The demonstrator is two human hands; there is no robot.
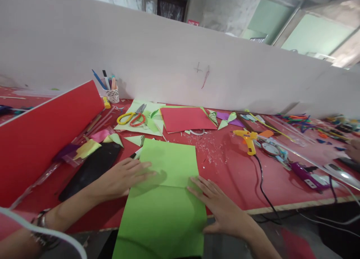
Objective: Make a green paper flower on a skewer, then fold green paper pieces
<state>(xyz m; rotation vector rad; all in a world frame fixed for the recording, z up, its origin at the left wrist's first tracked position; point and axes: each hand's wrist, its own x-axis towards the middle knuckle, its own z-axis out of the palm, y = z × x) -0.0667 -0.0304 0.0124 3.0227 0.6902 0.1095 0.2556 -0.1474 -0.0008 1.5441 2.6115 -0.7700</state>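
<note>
A large green sheet with a crease across it lies over the red table and hangs past its front edge. My left hand rests with spread fingers on the sheet's left side, near the crease. On the right edge, my right hand touches the paper with its fingers apart and the thumb stretched out. Neither hand grips anything. A white-barrelled pen shows partly beside the sheet's upper left edge. Beyond the sheet is a stack of red paper.
Scissors lie on pale paper at the back, near a pen cup. A black tray and red board stand left. Right are a yellow glue gun, its cable, a purple tool and another person's hand.
</note>
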